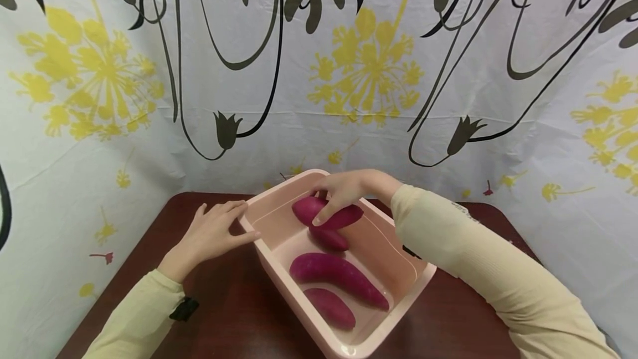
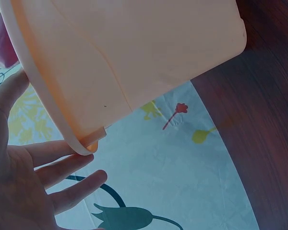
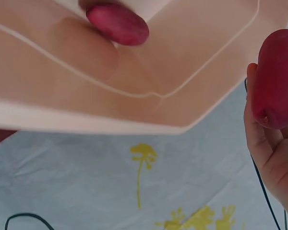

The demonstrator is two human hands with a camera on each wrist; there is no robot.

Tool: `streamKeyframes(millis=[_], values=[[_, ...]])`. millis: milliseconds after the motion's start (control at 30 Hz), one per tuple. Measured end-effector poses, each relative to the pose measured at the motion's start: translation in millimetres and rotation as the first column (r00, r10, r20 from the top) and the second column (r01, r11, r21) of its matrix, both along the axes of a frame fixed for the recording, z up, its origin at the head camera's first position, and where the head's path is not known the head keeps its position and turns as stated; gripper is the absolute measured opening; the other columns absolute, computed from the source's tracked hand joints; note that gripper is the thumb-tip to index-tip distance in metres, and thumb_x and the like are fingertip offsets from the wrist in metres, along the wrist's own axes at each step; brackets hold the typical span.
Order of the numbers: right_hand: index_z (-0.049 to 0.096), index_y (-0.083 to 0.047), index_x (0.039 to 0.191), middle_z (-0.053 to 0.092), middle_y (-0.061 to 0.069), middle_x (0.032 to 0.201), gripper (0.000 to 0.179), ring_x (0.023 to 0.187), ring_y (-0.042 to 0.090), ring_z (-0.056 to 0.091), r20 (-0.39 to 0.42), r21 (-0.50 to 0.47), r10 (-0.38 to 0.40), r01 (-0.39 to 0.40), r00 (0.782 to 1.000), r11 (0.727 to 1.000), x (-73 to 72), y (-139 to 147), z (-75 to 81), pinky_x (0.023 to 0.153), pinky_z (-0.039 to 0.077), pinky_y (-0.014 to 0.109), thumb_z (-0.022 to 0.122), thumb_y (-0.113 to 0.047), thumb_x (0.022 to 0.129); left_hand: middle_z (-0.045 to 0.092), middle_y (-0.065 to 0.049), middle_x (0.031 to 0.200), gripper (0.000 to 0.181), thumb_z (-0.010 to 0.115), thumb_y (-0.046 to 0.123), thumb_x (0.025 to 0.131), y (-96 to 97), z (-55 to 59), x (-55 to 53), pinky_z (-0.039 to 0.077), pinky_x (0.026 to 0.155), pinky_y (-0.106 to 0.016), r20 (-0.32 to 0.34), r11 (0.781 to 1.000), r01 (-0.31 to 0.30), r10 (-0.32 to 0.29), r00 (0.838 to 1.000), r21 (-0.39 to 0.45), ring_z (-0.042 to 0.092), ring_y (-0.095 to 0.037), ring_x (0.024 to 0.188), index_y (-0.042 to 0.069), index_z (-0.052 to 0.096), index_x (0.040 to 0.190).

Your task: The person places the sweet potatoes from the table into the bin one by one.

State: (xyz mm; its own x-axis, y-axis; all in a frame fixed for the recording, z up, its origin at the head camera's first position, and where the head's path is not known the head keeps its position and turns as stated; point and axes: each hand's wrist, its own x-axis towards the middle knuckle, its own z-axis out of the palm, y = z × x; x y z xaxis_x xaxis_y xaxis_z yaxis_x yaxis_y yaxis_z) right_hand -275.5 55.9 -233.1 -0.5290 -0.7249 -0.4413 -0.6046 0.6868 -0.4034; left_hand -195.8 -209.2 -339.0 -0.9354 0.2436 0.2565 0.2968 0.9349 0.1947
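A pink plastic basin (image 1: 280, 277) stands at an angle on the table. My right hand (image 1: 345, 188) grips a purple sweet potato (image 1: 346, 216) above the basin's far end, thumb on the near side. The right wrist view shows this sweet potato's rounded end against the fingers. Inside the basin are a partly covered small sweet potato (image 1: 331, 239), a long curved one (image 1: 339, 276) and a shorter one (image 1: 330, 308) at the near end. My left hand (image 1: 211, 234) touches the basin's left rim, its fingers spread around the far left corner and its thumb against the edge.
The dark reddish wooden table (image 1: 224, 303) extends on both sides of the basin. A white sheet (image 1: 299, 93) printed with yellow and grey flowers hangs behind the table and along its sides.
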Motion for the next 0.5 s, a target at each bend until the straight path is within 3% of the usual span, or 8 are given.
streamKeyframes(millis=[500], values=[[0.049,-0.010,0.121,0.048,0.000,0.113,0.057,0.105,0.014,0.044,0.019,-0.043,-0.007,0.008,1.000,0.999,-7.1,-23,-44.4,0.086,0.036,0.024,0.070,-0.034,0.074,0.050,-0.014,0.120,0.079,0.054,0.064,0.072,0.3,0.5,0.1,0.018,0.089,-0.063,-0.009,1.000,0.001,-0.001,1.000,0.001,0.045,-0.031,0.108,0.003,0.051,0.123]])
